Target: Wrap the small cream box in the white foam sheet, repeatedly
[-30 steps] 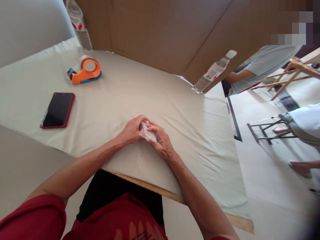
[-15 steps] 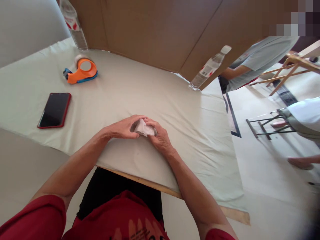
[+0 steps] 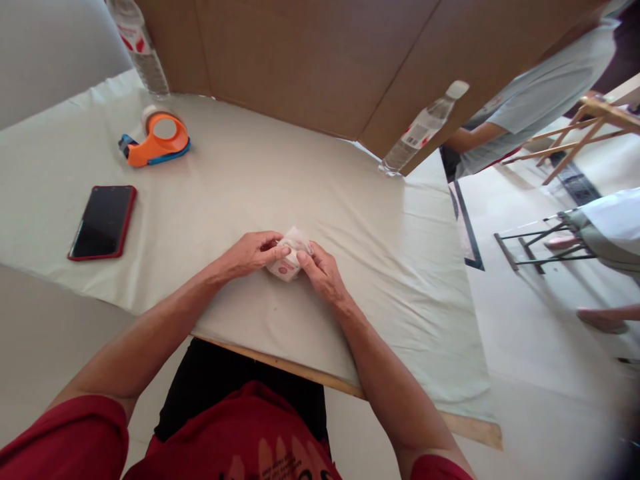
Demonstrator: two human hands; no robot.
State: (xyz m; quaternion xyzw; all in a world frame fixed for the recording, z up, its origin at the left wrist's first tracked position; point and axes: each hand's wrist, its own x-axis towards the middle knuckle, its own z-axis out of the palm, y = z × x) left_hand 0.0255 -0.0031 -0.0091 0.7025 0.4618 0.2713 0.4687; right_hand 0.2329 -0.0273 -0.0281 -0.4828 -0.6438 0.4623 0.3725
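Note:
Between both hands, close to the table's front edge, is a small white paper packet [image 3: 286,268] with reddish print on its near side and a loose, crumpled flap at its top. My left hand [image 3: 257,253] grips it from the left, thumb on the upper edge. From the right, my right hand [image 3: 323,270] closes on it, its thumb pressed to the near face. The fingers behind the packet are partly hidden, and I cannot read the print.
A phone in a red case [image 3: 103,222] and an orange tape dispenser [image 3: 159,141] lie on the left of the cloth-covered table [image 3: 250,173]. Plastic bottles [image 3: 143,57] [image 3: 423,130] stand against a cardboard panel [image 3: 300,60]. People sit at the right.
The white packet has turned in my hands, so its printed side now shows below the loose flap. Both thumbs have shifted onto its upper near part.

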